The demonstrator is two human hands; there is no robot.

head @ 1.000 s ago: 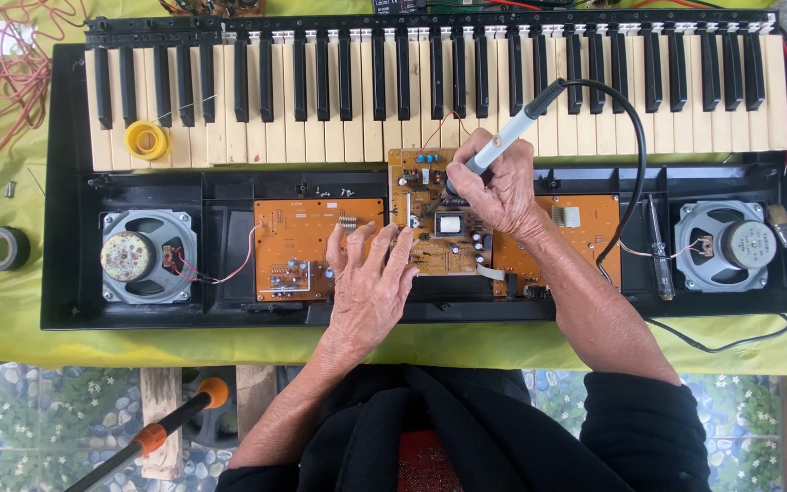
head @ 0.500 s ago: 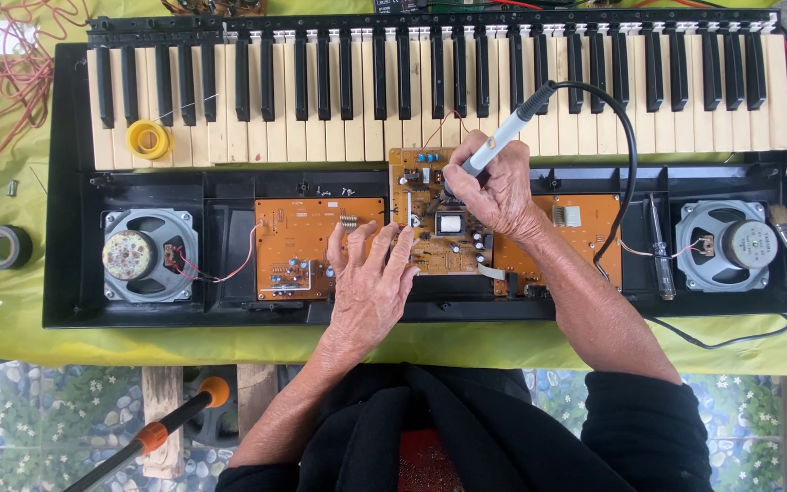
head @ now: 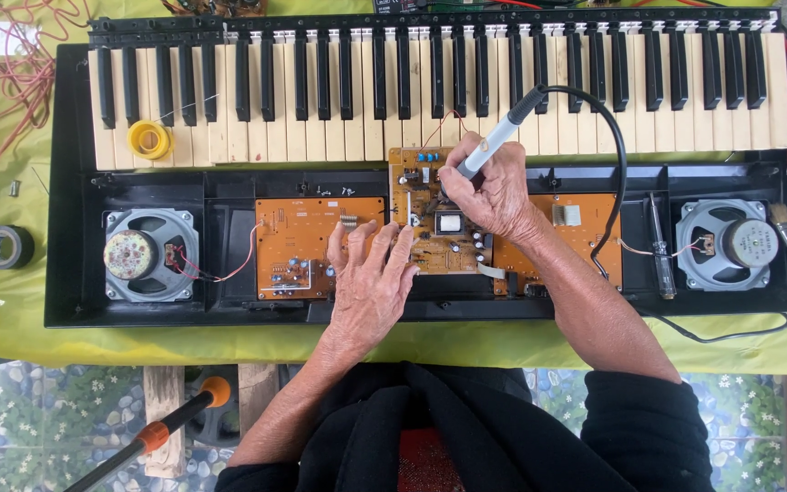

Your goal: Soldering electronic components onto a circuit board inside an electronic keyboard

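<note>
The right hand (head: 494,182) stays closed around the grey handle of a soldering iron (head: 500,135), pen-fashion, its tip down on the upper part of the middle circuit board (head: 439,219) (the tip itself is hidden under the fingers). Compared with half a second ago and the second before, almost nothing has shifted: the iron sits at the same spot and tilt, which reads as one joint being worked steadily. The left hand (head: 371,273) holds nothing; it still lies flat, fingers spread, pressing where the left circuit board (head: 298,241) meets the middle one. Around them lies the opened keyboard (head: 229,100), a speaker (head: 148,253) at each end, a yellow solder spool (head: 148,139) on the keys and a screwdriver (head: 659,251) to the right.
</note>
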